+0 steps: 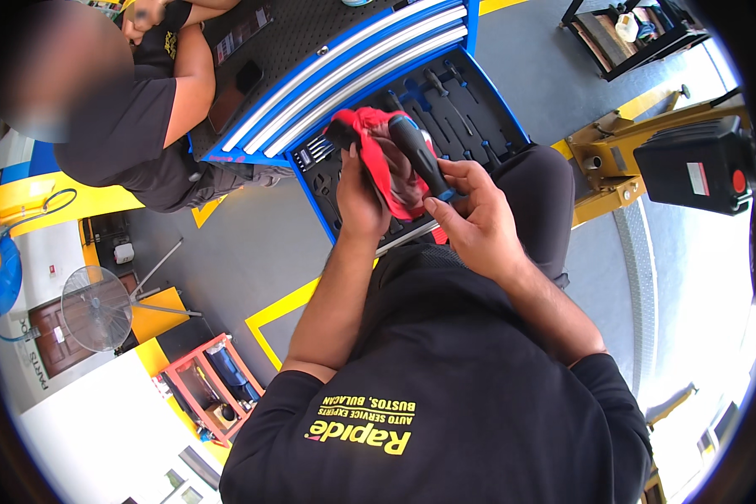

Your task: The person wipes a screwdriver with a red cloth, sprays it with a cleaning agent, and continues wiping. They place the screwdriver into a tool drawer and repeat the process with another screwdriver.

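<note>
My left hand (pixel 364 197) is closed around a bunched red cloth (pixel 373 134) above an open drawer. My right hand (pixel 481 220) grips the blue end of a screwdriver with a thick black handle (pixel 415 151), pinching it between thumb and fingers. The handle lies tilted against the cloth, and its shaft cannot be made out. Below both hands, the blue-edged tool drawer (pixel 312 199) holds dark foam with several screwdrivers (pixel 450 102) and wrenches (pixel 322 186) set in cut-outs.
The blue tool cabinet (pixel 344 80) with silver drawer fronts stands ahead, a phone (pixel 249 76) on its top. A co-worker (pixel 134 126) leans at its left. Right are a yellow lift arm (pixel 601 189) and a black box (pixel 689 164). A fan (pixel 97 308) and red cart (pixel 210 391) stand left.
</note>
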Demonstrator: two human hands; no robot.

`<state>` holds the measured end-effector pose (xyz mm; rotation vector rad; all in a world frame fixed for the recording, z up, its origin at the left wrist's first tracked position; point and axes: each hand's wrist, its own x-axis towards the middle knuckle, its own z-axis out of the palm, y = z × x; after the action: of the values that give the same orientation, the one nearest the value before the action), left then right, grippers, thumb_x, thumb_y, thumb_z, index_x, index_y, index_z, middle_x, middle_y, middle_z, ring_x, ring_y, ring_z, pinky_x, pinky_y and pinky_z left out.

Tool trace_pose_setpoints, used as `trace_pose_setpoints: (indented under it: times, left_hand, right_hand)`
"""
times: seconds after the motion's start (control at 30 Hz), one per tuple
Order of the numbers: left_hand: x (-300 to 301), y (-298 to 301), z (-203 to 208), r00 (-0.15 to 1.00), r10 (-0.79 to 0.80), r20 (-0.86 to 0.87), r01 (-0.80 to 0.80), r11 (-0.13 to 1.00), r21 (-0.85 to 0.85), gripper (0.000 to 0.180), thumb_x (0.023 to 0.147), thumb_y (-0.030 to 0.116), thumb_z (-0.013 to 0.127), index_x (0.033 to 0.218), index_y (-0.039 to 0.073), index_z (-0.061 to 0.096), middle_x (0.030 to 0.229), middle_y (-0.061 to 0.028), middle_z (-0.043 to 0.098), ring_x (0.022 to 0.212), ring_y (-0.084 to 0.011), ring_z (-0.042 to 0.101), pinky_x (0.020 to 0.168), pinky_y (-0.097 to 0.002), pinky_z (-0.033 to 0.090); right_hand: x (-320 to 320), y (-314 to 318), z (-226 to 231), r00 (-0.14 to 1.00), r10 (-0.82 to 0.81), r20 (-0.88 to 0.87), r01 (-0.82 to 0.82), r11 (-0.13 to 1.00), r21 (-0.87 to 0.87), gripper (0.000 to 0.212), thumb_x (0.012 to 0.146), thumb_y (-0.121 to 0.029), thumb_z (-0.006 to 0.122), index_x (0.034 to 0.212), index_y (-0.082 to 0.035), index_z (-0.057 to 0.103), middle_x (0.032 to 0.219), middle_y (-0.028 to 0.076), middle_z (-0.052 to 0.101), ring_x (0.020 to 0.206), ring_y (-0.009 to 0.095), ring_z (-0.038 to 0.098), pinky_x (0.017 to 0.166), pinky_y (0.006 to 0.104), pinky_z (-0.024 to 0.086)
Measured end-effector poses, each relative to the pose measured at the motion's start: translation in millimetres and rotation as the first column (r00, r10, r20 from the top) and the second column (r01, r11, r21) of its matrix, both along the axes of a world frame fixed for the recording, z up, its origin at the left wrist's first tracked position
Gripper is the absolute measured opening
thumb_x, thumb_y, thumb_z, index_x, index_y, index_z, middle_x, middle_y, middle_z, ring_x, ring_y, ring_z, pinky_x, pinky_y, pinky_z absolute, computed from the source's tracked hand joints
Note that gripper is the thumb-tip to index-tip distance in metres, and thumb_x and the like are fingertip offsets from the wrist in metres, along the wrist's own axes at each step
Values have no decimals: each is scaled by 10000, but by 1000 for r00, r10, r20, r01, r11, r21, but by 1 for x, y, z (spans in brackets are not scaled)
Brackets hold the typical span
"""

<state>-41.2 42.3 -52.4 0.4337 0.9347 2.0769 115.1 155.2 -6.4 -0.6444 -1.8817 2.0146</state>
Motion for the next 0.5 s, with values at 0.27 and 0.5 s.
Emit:
trace_pose_setpoints:
  times: [0.27,0.5]
  left_hand:
    - [29,11,40,774,124,-620,-289,942,-172,507,952,-7,669,1382,10,400,1207,-108,604,1085,-170,616,984,-335,503]
    - [27,8,25,608,254,-752,-433,900,-46,361,996,20,596,1315,7,426,1181,-116,624,1001,-156,625,905,-317,510]
  right_hand:
    - [10,-5,14,999,22,46,-35,948,315,441,817,11,716,1237,44,586,926,190,678,626,227,675,582,343,516]
    - [15,-12,25,995,84,46,-91,975,203,440,868,24,723,1282,54,576,945,158,687,663,167,693,595,306,520]
